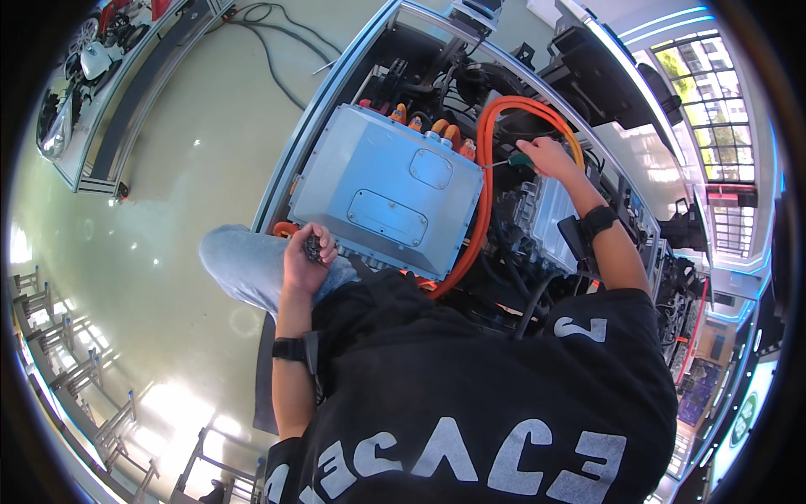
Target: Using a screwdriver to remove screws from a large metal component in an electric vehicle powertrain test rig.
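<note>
A large silver-grey metal box (336, 181) with two bolted cover plates sits in an aluminium-framed rig. My right hand (550, 158) is closed around the green handle of a screwdriver (518, 159). Its shaft points left, with the tip by the box's right edge, close to the thick orange cables (484, 189). By the box's near left corner, above my knee, my left hand (304, 265) is curled around a clump of small dark pieces (313, 248) that look like screws. Orange connectors (442, 130) line the box's far side.
A finned silver unit (546, 227) with black cables stands right of the orange loop. The aluminium frame rail (285, 168) borders the box on the left. Beyond lie a second bench with parts (101, 92), cables on the floor (273, 42) and several stools (84, 370).
</note>
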A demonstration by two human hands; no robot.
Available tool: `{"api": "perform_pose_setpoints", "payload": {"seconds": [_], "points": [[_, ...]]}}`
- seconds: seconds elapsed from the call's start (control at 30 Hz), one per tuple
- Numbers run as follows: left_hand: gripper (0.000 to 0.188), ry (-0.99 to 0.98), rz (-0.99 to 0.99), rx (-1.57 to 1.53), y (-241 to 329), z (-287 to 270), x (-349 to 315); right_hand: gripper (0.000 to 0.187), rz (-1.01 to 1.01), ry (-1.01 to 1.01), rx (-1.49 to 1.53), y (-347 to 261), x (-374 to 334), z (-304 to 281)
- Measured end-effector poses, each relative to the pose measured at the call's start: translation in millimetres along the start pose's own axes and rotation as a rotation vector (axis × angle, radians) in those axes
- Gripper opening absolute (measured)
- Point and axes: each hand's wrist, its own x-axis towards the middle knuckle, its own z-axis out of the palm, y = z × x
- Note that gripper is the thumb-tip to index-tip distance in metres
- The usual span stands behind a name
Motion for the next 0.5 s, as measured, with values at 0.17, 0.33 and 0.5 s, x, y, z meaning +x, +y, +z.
{"api": "perform_pose_setpoints", "payload": {"seconds": [0.17, 0.33, 0.5], "points": [[0.021, -0.011, -0.002, -0.004, -1.9, 4.5, 2.2, 0.040, -0.772, 0.477, -0.287, 54.1, 26.8, 16.9], [0.021, -0.002, 0.007, 0.002, -0.4, -0.3, 0.2, 0.037, -0.042, -0.002, 0.039, -4.8, -3.0, 1.9], [0.021, 0.003, 0.005, -0.001, -1.2, 4.2, 0.2, 0.035, -0.521, 0.331, -0.173, 12.8, -1.4, 10.6]]}}
